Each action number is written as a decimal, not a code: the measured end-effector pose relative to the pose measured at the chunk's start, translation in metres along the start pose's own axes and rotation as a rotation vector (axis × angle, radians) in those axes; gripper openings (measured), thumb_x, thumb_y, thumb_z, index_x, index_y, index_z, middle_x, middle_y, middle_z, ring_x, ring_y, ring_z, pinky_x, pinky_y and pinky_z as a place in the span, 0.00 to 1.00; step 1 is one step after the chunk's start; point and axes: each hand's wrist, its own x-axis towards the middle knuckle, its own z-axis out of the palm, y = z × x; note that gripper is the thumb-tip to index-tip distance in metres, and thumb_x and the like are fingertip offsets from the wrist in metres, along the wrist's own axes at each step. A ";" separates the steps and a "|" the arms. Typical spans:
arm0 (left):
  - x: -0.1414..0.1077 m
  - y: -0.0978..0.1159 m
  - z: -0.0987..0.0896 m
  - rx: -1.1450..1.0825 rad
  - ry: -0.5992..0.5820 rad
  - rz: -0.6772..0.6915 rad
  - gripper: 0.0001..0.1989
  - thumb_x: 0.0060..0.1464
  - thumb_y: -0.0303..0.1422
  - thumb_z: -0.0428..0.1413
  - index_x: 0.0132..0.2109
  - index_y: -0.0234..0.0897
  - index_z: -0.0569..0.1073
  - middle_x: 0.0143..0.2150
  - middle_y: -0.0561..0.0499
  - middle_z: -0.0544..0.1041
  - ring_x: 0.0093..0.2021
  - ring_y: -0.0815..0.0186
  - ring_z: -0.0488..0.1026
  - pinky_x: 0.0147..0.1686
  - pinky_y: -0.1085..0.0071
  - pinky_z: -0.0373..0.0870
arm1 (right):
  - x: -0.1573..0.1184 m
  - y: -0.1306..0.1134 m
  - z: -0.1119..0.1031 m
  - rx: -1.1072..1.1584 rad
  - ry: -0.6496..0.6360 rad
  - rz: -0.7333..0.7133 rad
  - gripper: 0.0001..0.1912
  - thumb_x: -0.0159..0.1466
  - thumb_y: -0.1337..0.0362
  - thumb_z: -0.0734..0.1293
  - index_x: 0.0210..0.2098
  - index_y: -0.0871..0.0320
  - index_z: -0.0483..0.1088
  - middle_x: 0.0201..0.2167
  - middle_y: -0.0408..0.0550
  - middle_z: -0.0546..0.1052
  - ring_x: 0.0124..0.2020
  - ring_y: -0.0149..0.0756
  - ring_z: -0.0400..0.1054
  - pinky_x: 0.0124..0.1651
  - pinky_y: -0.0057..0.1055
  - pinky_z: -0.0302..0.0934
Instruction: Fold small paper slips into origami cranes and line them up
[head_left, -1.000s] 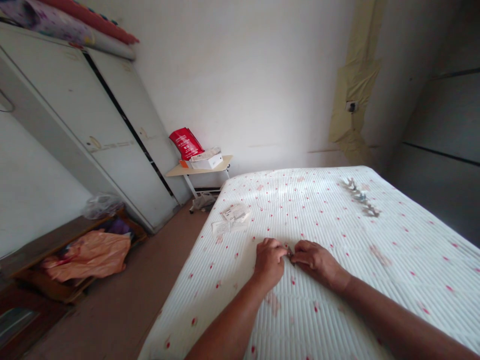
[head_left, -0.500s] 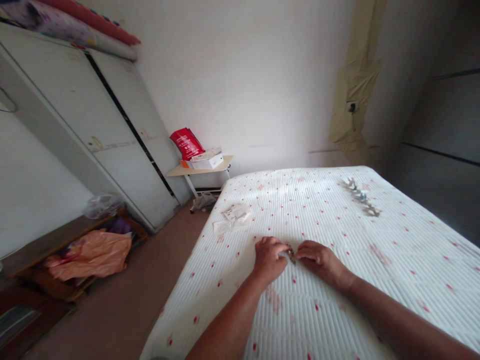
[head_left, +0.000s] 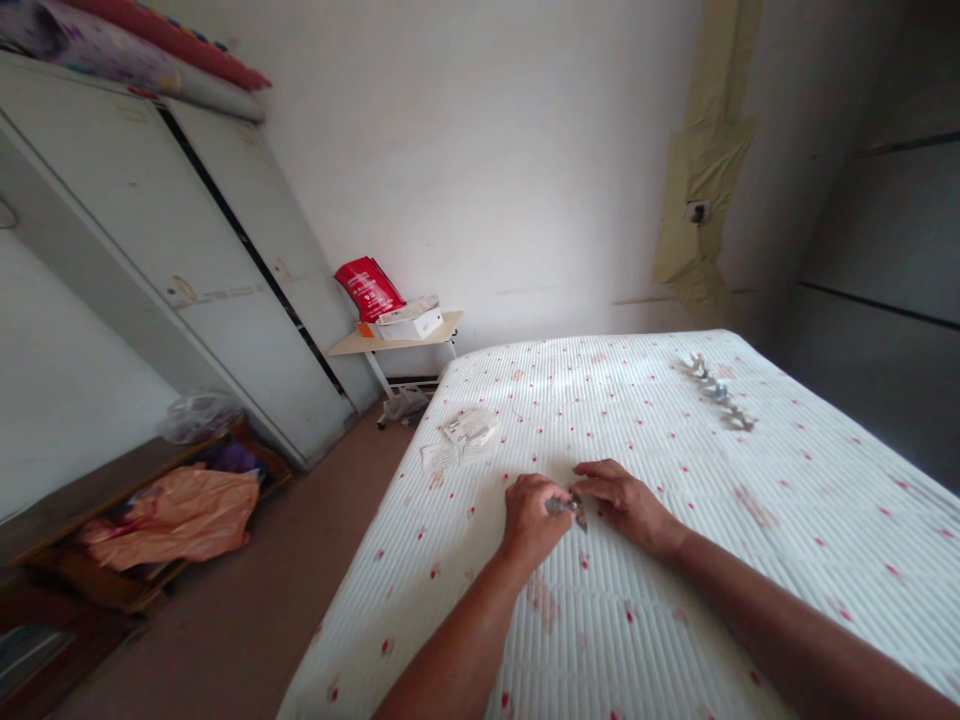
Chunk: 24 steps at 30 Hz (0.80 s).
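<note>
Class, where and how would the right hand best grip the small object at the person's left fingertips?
Probably pinch the small object at its exposed near end, the right hand coming from the right: the left hand covers its left side, while that end juts free. Its finer shape is unclear.

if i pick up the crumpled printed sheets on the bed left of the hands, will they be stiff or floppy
The printed sheets look thin and creased, so they would probably flop or bend. They are likely light, as they lie on the bedcover with no visible dent under them. They lie bunched together, so lifting one might drag the other along.
</note>
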 end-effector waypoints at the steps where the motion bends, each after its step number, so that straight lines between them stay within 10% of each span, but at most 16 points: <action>1: 0.001 0.000 0.000 0.003 0.000 -0.005 0.06 0.40 0.27 0.57 0.29 0.40 0.76 0.32 0.54 0.75 0.39 0.65 0.69 0.45 0.67 0.61 | 0.002 0.000 0.001 -0.036 -0.024 -0.018 0.24 0.52 0.80 0.57 0.42 0.54 0.73 0.47 0.53 0.71 0.48 0.40 0.64 0.47 0.38 0.61; 24: 0.009 -0.001 0.005 0.035 -0.033 -0.025 0.05 0.42 0.26 0.57 0.27 0.41 0.76 0.31 0.55 0.76 0.39 0.66 0.69 0.44 0.68 0.60 | 0.002 -0.002 0.006 -0.109 -0.086 -0.061 0.09 0.60 0.69 0.62 0.38 0.56 0.73 0.37 0.49 0.74 0.41 0.37 0.66 0.43 0.33 0.60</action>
